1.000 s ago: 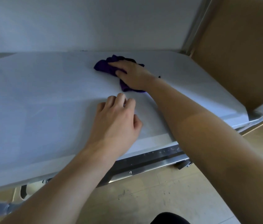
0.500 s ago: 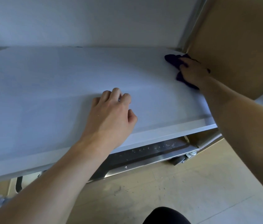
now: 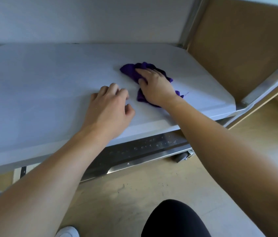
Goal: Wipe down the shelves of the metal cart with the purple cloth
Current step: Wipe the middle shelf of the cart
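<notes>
Purple cloth (image 3: 130, 72) on shelf (image 3: 41, 79) (inside edges)

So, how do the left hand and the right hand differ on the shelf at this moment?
The right hand presses down on the purple cloth, while the left hand touches only the bare shelf. The right hand reaches further in over the shelf; the left hand lies nearer its front edge. The left hand's fingers are loosely curled, the right hand's lie flatter over the cloth. Both rest palm down on the same shelf.
</notes>
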A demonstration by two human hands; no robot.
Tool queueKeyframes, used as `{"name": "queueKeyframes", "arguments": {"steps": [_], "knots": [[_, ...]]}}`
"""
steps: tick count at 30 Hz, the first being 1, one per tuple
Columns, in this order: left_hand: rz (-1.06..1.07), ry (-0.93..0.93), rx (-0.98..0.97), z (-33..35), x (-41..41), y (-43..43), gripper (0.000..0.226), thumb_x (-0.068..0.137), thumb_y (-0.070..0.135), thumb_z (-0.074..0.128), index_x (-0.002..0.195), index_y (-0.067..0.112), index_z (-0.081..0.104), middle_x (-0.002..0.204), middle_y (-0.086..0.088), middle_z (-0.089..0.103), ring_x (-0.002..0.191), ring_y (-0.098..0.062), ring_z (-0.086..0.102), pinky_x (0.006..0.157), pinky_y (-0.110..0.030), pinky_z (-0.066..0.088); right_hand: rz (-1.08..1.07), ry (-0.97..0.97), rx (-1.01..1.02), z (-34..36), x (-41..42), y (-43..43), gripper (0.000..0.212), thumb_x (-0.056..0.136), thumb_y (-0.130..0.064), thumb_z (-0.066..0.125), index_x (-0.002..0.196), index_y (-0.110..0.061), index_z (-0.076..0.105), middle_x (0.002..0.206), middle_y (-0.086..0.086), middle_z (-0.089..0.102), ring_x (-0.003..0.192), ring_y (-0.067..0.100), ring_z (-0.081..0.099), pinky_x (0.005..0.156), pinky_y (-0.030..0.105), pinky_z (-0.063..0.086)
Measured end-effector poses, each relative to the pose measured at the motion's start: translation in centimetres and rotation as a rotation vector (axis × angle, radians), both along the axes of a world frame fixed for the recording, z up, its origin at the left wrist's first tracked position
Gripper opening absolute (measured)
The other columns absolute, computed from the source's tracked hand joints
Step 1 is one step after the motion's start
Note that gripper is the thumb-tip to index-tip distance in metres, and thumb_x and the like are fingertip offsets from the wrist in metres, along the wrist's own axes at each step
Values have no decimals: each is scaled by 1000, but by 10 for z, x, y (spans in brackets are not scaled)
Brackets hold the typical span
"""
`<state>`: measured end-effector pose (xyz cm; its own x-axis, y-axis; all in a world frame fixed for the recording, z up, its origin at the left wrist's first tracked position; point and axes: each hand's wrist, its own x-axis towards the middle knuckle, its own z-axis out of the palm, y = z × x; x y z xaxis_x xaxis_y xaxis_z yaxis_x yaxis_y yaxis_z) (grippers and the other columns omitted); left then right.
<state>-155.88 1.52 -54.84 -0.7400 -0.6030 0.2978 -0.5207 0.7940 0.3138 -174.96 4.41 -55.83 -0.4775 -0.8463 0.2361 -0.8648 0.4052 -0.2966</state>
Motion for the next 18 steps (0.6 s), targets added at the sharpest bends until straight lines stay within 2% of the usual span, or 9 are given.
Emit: {"name": "queueKeyframes", "arguments": {"steps": [4,8,12,18], "knots": [[-3,13,25,0,2,-2,29,91,32,51,112,16,61,115,-3,54,110,-26,49,94,-40,38,-41,-1,5,10,-12,27,43,99,-32,36,140,-38,42,144,-3,49,132,22,43,103,38,41],[-3,19,20,-1,1,-2,30,91,33,50,115,18,61,116,-1,53,111,-25,48,96,-40,37,-193,-26,45,16,-52,69,42,98,-36,34,140,-44,38,140,3,51,122,29,52,92,39,45],[-4,22,4,-1,0,-2,29,91,32,50,114,18,61,116,-2,54,111,-26,49,95,-40,37,-401,-50,79,25,-91,120,43,98,-35,35,141,-41,38,138,9,53,120,35,51,98,45,43],[0,14,-14,-2,-1,-1,30,91,31,50,114,17,61,117,-3,53,112,-28,49,95,-41,37,-387,-54,75,24,-73,129,46,98,-28,35,143,-33,40,146,3,45,132,31,41,105,47,38]]}}
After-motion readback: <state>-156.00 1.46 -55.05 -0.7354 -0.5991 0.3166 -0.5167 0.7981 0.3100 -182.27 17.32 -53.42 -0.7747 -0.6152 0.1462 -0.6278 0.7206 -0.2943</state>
